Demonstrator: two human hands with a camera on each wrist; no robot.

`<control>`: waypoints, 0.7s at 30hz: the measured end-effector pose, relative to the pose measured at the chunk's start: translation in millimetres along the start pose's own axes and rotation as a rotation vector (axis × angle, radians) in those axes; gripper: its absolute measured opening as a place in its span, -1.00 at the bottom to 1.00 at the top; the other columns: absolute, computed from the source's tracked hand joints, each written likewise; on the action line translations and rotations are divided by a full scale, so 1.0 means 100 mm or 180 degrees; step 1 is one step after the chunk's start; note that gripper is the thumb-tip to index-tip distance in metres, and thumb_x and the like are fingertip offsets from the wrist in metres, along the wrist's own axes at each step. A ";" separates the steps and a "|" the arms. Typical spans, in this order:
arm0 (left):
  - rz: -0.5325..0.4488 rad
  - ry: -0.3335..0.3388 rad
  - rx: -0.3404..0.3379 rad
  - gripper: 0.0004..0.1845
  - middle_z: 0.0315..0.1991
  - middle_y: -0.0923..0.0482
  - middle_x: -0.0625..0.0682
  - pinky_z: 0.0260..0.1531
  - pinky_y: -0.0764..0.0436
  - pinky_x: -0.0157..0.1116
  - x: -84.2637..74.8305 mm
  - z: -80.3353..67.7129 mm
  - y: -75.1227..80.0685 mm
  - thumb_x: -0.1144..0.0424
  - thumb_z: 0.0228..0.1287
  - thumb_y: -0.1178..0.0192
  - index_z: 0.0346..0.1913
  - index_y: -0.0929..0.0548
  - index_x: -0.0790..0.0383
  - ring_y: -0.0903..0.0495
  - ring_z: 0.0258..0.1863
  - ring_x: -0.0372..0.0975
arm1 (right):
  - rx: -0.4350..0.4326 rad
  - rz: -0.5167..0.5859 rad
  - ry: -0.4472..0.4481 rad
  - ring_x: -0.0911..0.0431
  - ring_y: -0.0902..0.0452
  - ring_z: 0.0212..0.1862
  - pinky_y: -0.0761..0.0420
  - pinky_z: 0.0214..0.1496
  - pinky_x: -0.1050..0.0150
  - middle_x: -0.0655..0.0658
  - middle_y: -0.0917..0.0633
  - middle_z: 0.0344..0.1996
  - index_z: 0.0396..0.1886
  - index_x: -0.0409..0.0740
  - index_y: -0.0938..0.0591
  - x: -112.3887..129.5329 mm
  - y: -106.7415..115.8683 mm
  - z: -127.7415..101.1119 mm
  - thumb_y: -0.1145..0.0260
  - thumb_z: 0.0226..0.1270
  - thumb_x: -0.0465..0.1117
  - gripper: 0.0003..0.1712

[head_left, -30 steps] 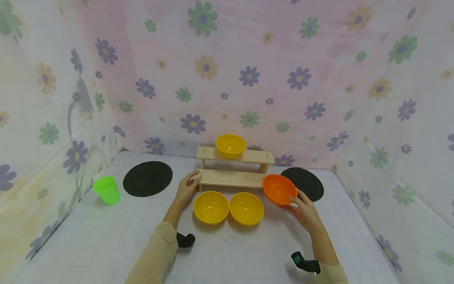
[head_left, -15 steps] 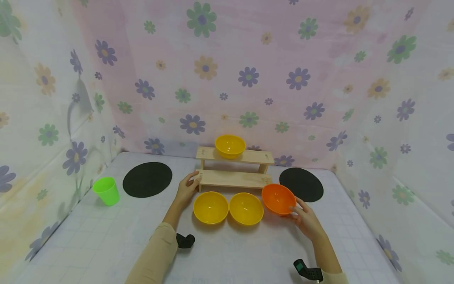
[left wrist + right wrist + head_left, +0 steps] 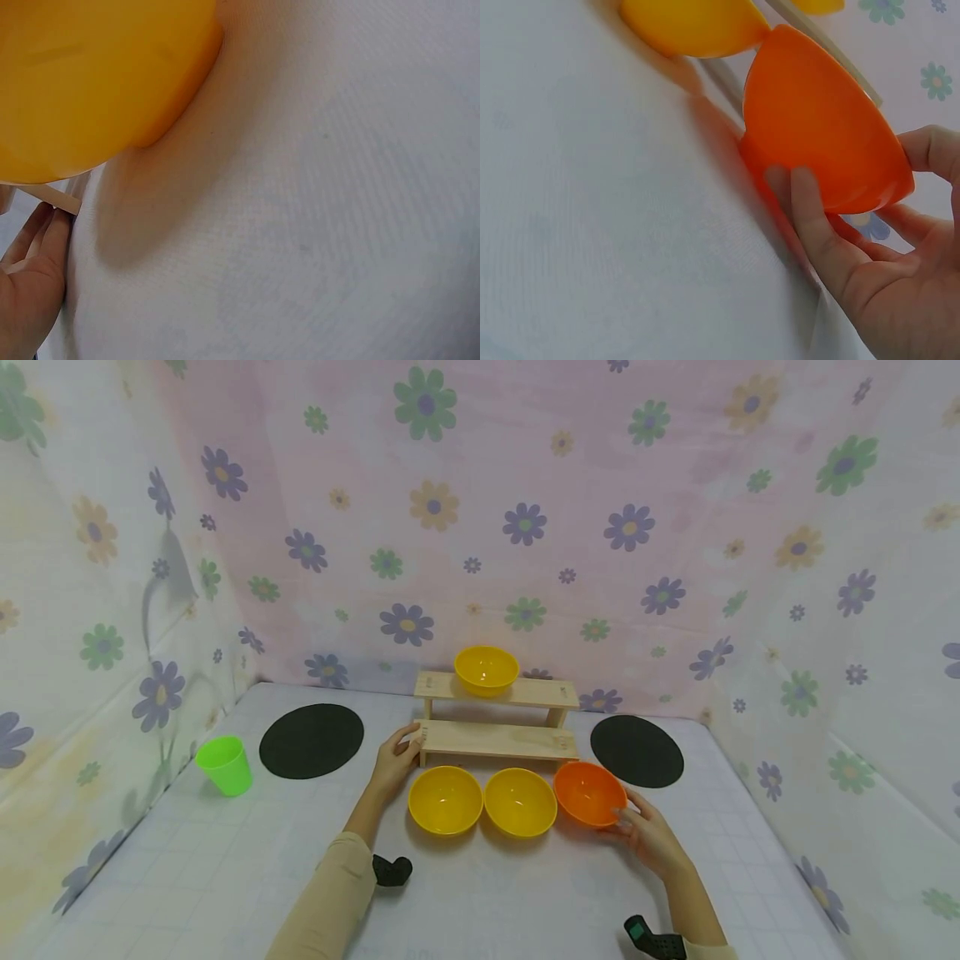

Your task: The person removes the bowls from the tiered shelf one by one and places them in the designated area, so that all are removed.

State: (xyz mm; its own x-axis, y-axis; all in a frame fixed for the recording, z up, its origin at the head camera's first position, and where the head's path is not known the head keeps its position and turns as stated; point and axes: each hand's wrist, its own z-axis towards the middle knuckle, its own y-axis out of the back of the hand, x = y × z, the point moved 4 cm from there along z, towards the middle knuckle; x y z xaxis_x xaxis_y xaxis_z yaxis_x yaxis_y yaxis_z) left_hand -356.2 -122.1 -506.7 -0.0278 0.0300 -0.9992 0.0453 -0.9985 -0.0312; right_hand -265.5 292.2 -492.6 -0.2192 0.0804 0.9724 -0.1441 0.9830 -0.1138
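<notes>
My right hand [image 3: 651,837] holds an orange bowl [image 3: 589,793] by its right side, just in front of the wooden two-step stand [image 3: 495,740]. The right wrist view shows fingers under the bowl's side and base, its rim right at a yellow bowl [image 3: 694,26]. Two yellow bowls stand in a row to its left: the near one [image 3: 521,803] and the farther one [image 3: 446,802]. At the left end of the lower step, my left hand [image 3: 393,762] grips the stand. Another yellow bowl [image 3: 486,672] sits on the upper step.
A green cup [image 3: 227,767] stands at the far left of the white table. Black round mats lie on either side of the stand, one left [image 3: 311,741] and one right [image 3: 637,750]. Flower-patterned cloth [image 3: 480,527] walls in the back and sides.
My right hand has brought the orange bowl down and toward me, from beside the lower step to the right end of the yellow bowl row. My left hand stays at the stand.
</notes>
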 end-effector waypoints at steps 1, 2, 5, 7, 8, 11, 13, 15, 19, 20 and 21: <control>0.0003 -0.0007 0.0004 -0.54 0.21 -0.39 0.32 0.05 -0.53 -0.13 0.00 0.00 0.00 0.25 0.36 -0.11 0.29 -0.40 0.19 -0.44 0.14 0.02 | -0.0011 -0.0044 -0.0012 0.09 -0.64 -0.18 -0.58 0.03 0.11 -0.37 0.06 0.43 0.48 -0.26 0.13 -0.01 0.00 0.00 0.06 0.39 -0.35 -0.25; 0.0000 -0.0010 0.0006 -0.54 0.21 -0.39 0.33 0.05 -0.53 -0.13 0.00 0.00 0.00 0.26 0.36 -0.11 0.29 -0.40 0.20 -0.44 0.14 0.02 | -0.0027 -0.0094 -0.0026 0.09 -0.64 -0.17 -0.58 0.03 0.10 -0.38 0.05 0.43 0.48 -0.26 0.13 -0.01 0.01 -0.01 0.06 0.40 -0.34 -0.26; -0.0017 -0.0027 0.0020 -0.54 0.20 -0.39 0.35 0.07 -0.52 -0.11 0.00 0.01 0.00 0.26 0.37 -0.11 0.30 -0.39 0.22 -0.44 0.14 0.04 | -0.0041 -0.0196 -0.0044 0.06 -0.63 -0.13 -0.56 0.05 0.07 -0.42 0.03 0.41 0.48 -0.27 0.14 -0.02 0.01 -0.01 0.06 0.41 -0.32 -0.26; -0.0034 -0.0030 0.0032 -0.54 0.20 -0.39 0.36 0.07 -0.51 -0.10 0.00 0.01 0.00 0.26 0.37 -0.10 0.30 -0.39 0.22 -0.43 0.14 0.04 | -0.0032 -0.0220 -0.0041 0.04 -0.62 -0.09 -0.54 0.07 0.05 -0.43 0.02 0.41 0.48 -0.28 0.14 -0.02 0.01 -0.01 0.06 0.42 -0.31 -0.27; -0.0036 -0.0030 0.0035 -0.54 0.20 -0.38 0.35 0.08 -0.51 -0.10 0.00 0.01 0.00 0.26 0.37 -0.10 0.30 -0.38 0.22 -0.43 0.15 0.04 | -0.0022 -0.0214 -0.0043 0.03 -0.61 -0.08 -0.53 0.07 0.03 -0.44 0.02 0.41 0.48 -0.28 0.13 -0.02 0.01 -0.01 0.06 0.43 -0.31 -0.27; -0.0028 -0.0032 0.0035 -0.53 0.21 -0.38 0.35 0.07 -0.51 -0.10 0.01 0.01 0.00 0.26 0.36 -0.11 0.30 -0.38 0.22 -0.43 0.16 0.04 | 0.0028 -0.0187 -0.0049 0.02 -0.60 -0.07 -0.53 0.07 0.01 -0.44 0.02 0.41 0.48 -0.27 0.13 -0.03 0.01 -0.02 0.06 0.43 -0.32 -0.28; -0.0005 -0.0032 0.0024 -0.53 0.22 -0.37 0.35 0.07 -0.52 -0.11 0.01 0.01 0.00 0.26 0.36 -0.11 0.30 -0.39 0.22 -0.43 0.16 0.04 | 0.0084 -0.0166 -0.0057 0.02 -0.60 -0.07 -0.53 0.08 0.01 -0.43 0.03 0.41 0.48 -0.27 0.15 -0.04 0.01 -0.03 0.07 0.45 -0.32 -0.28; 0.0013 -0.0038 0.0018 -0.54 0.21 -0.38 0.35 0.06 -0.52 -0.11 0.00 0.00 0.00 0.26 0.36 -0.10 0.30 -0.39 0.22 -0.43 0.16 0.05 | 0.0140 -0.0159 -0.0055 0.03 -0.59 -0.06 -0.53 0.08 0.01 -0.43 0.05 0.41 0.48 -0.27 0.17 -0.04 0.01 -0.04 0.07 0.46 -0.31 -0.28; 0.0020 -0.0054 0.0030 -0.55 0.20 -0.38 0.36 0.05 -0.52 -0.10 -0.02 -0.01 0.00 0.27 0.37 -0.09 0.30 -0.39 0.22 -0.43 0.16 0.07 | 0.0295 -0.0184 -0.0043 0.05 -0.58 -0.03 -0.53 0.08 0.03 -0.44 0.10 0.42 0.48 -0.26 0.20 -0.05 0.02 -0.05 0.08 0.47 -0.29 -0.27; 0.0015 -0.0048 0.0030 -0.55 0.20 -0.38 0.36 0.05 -0.52 -0.10 -0.02 -0.01 0.00 0.27 0.37 -0.09 0.30 -0.39 0.22 -0.43 0.16 0.06 | 0.0330 -0.0198 -0.0034 0.06 -0.58 -0.03 -0.53 0.08 0.03 -0.45 0.11 0.42 0.48 -0.27 0.21 -0.05 0.02 -0.05 0.08 0.48 -0.28 -0.27; 0.0008 -0.0045 0.0036 -0.54 0.21 -0.38 0.36 0.05 -0.52 -0.11 -0.02 0.00 0.00 0.27 0.37 -0.09 0.30 -0.39 0.23 -0.43 0.16 0.06 | 0.0359 -0.0213 -0.0028 0.06 -0.58 -0.03 -0.54 0.08 0.04 -0.45 0.11 0.41 0.48 -0.27 0.21 -0.05 0.02 -0.05 0.07 0.48 -0.28 -0.27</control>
State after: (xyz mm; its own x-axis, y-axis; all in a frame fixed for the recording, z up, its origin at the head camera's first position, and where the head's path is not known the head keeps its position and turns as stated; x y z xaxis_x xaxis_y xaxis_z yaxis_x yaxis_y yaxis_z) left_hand -355.7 -122.2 -505.0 -0.0419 0.0268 -0.9988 0.0340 -0.9990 -0.0282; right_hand -259.7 294.9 -496.2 -0.2138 0.0132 0.9768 -0.2662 0.9613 -0.0713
